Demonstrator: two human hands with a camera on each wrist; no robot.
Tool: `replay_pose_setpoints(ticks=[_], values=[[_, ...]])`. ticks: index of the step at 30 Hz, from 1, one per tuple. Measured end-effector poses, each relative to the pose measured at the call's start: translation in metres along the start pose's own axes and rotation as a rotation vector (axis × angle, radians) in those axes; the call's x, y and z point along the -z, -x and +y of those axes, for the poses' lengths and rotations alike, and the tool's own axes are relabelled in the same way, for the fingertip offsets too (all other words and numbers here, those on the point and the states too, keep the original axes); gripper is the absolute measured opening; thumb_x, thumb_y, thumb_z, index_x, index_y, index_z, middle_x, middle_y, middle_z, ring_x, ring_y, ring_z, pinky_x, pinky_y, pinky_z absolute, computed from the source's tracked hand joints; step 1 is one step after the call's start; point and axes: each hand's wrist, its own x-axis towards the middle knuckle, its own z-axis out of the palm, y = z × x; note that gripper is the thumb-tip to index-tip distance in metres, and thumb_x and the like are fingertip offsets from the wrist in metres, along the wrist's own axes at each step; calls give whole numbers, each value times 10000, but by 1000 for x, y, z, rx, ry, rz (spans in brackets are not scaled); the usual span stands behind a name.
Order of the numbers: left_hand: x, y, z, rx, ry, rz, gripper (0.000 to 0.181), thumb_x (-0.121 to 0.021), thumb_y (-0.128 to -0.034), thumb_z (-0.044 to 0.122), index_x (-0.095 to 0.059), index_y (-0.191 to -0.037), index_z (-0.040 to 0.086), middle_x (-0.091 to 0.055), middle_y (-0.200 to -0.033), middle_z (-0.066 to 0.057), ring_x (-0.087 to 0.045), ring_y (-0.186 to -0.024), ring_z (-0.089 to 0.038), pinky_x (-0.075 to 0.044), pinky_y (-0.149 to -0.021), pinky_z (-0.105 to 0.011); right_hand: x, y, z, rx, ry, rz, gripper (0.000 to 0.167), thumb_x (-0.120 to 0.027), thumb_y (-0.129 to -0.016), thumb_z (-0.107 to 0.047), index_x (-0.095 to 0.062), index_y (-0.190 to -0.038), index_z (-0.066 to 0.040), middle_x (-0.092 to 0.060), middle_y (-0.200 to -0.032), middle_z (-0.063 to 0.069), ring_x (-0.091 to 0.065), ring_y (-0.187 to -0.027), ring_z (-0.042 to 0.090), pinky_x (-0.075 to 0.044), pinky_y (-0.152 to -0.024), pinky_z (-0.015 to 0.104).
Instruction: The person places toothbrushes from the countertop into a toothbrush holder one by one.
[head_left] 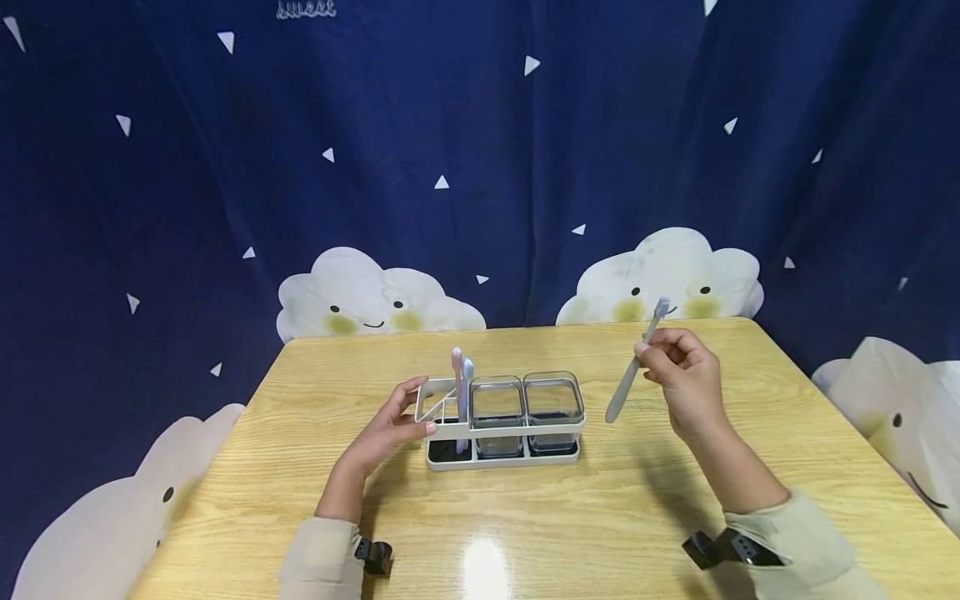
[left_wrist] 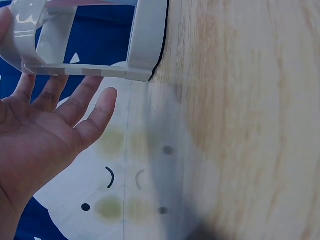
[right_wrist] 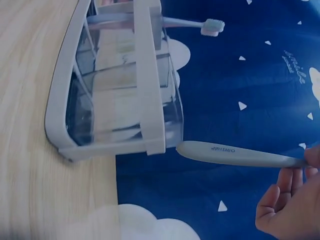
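A white toothbrush holder [head_left: 510,432] stands on the table, with two clear square cups [head_left: 498,402] in its middle and right places. My left hand [head_left: 382,430] grips the upper frame at its left end, thumb at the front. Upright in the divided left part are a pink toothbrush [head_left: 457,367] and a light blue toothbrush [head_left: 468,372], close together. Right of the holder, my right hand [head_left: 686,382] pinches a grey toothbrush [head_left: 628,385] in the air, bristles up and handle end slanting down to the left. That handle [right_wrist: 225,153] also shows in the right wrist view.
The light wooden table [head_left: 300,500] carries the holder near its middle. Behind it hangs a dark blue curtain [head_left: 420,108] with white triangles and smiling clouds. Both sleeves bear a dark wrist strap, the left strap [head_left: 375,556] and the right strap [head_left: 731,548].
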Motion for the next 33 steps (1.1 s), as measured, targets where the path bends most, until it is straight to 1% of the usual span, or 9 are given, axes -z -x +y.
replay_pose_setpoints(ticks=[3,6,11,13,16,19,21,29,33], values=[[0,0,-1,0,9,3,739,-659,-844,35,-257,-1451,159,-290,-1362,-250,-516,-1018,-317,-443,-822,-384,-6,2,-1,17,13,-31,65,-634,-853,25,-602,-871,-29,-574,-768,18,-597,-677,104,-458,-576,192],[0,-1,-2,1,6,6,737,-658,-844,38,-259,-1449,171,-315,-1345,-219,-518,-1021,-317,-444,-825,-381,-14,3,-3,27,9,-62,63,-637,-852,22,-607,-878,-27,-564,-775,21,-584,-678,104,-455,-579,193],[0,-1,0,15,-1,5,744,-641,-847,4,-241,-1456,149,-329,-1336,-192,-520,-1017,-314,-442,-828,-380,-30,6,-4,18,-4,-109,80,-631,-850,38,-599,-877,-30,-562,-781,26,-567,-688,104,-464,-599,201],[-1,0,4,23,-6,3,749,-634,-844,-11,-229,-1459,127,-322,-1343,-202,-518,-1016,-313,-442,-826,-384,-37,7,-5,19,-9,-126,92,-626,-848,53,-588,-876,-26,-560,-795,28,-561,-706,105,-472,-621,205],[-4,4,13,27,-17,-1,752,-629,-839,-15,-218,-1459,96,-322,-1342,-212,-516,-1012,-310,-442,-823,-383,-48,8,-5,31,-38,-150,104,-618,-843,74,-565,-870,-11,-551,-813,36,-552,-733,107,-483,-650,207],[-7,7,22,21,-26,2,750,-629,-835,-10,-215,-1455,72,-333,-1326,-208,-513,-1010,-305,-442,-822,-375,-59,8,-6,47,-78,-174,118,-611,-839,95,-552,-869,-3,-544,-823,43,-544,-746,109,-491,-673,215],[-9,9,26,16,-25,4,745,-628,-836,-11,-217,-1452,67,-338,-1319,-203,-513,-1012,-301,-441,-826,-370,-65,8,-7,52,-100,-189,130,-610,-835,103,-554,-871,-9,-543,-817,44,-541,-741,110,-494,-679,218],[-8,9,24,14,4,-5,731,-625,-845,-10,-224,-1449,89,-338,-1324,-195,-514,-1022,-300,-445,-829,-385,-88,11,-6,61,-141,-232,182,-602,-819,138,-569,-870,-34,-544,-810,37,-538,-739,114,-490,-669,212],[-8,9,25,22,-3,-4,734,-627,-847,-6,-217,-1450,76,-329,-1328,-207,-506,-1031,-306,-431,-858,-433,-97,14,-4,60,-178,-244,184,-596,-821,140,-570,-885,-30,-546,-823,47,-544,-757,125,-497,-686,225]])
